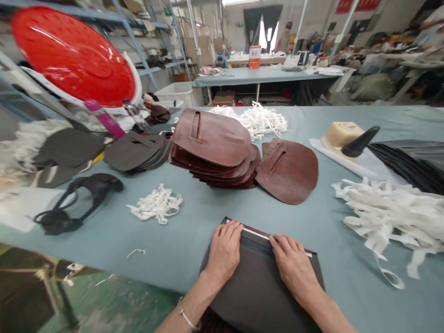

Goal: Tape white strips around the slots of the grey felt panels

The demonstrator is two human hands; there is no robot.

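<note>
A dark grey leather panel (263, 286) lies at the table's front edge, brown showing along its folded far edge. A narrow white tape strip (256, 232) runs along that fold. My left hand (225, 249) has its fingers closed on the fold's left part. Further right, my right hand (294, 263) presses its fingers and thumb on the same fold. Beyond the hands stands a stack of brown leather flaps (215, 138) with slits. Beside it rests another brown leather flap (291, 171). The undersides of my fingers are partly hidden.
White tape scraps lie in a small pile (157, 203), a far pile (263, 120) and a large right pile (398, 217). A yellowish block (342, 134) and a black-handled tool (360, 141) sit at right. Left are grey flaps (135, 150) and a black strapped item (79, 203).
</note>
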